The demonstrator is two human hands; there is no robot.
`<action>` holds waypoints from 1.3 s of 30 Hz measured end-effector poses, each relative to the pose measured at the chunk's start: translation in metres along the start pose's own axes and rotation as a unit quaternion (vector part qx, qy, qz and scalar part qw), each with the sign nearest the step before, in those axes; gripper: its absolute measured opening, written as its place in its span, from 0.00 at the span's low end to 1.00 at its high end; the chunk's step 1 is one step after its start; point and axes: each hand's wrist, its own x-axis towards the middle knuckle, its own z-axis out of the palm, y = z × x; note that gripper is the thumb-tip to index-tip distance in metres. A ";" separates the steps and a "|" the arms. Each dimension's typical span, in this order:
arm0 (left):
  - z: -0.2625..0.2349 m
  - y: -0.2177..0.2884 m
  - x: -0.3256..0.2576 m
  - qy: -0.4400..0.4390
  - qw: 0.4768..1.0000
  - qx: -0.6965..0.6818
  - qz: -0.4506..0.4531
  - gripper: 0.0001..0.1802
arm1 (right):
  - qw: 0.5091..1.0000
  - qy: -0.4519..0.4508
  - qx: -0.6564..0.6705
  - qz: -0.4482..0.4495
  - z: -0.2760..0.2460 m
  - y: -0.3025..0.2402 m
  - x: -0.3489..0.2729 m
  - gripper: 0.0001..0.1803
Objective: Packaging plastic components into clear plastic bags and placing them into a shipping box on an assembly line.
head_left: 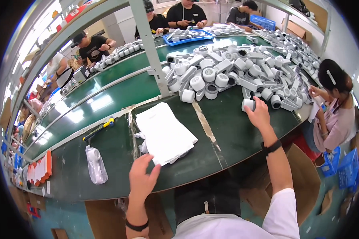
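My right hand (260,114) has its fingers and thumb around the white round head of a grey-and-white handheld device (248,104). This device lies at the near edge of a big heap of similar devices (215,73), each with a round head and a grey handle. My left hand (143,175) is open, fingers apart and holding nothing, just by the near left corner of a stack of thin white sheets or bags (163,133). Further left, one device in a clear plastic bag (95,164) lies on the dark green table (119,171).
A yellow-and-black tool (99,129) lies beyond the bagged device. A metal post (149,47) rises behind the sheets. Orange-and-white cartons (40,169) stand at far left. A blue tray (189,36) holds devices at the back. A co-worker (335,115) sits at right; others work across the belt.
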 end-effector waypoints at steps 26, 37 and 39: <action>0.046 -0.012 0.032 -0.026 1.000 0.010 -0.007 0.07 | 0.938 -0.178 -0.019 -0.298 -0.017 -0.034 -0.038 0.17; 0.052 0.011 0.037 -0.003 0.988 -0.126 -0.093 0.09 | 0.769 -0.316 0.555 0.019 -0.030 -0.084 -0.131 0.21; 0.052 0.016 0.038 -0.053 0.993 -0.066 -0.076 0.10 | 0.735 -0.315 0.601 0.021 -0.030 -0.103 -0.155 0.25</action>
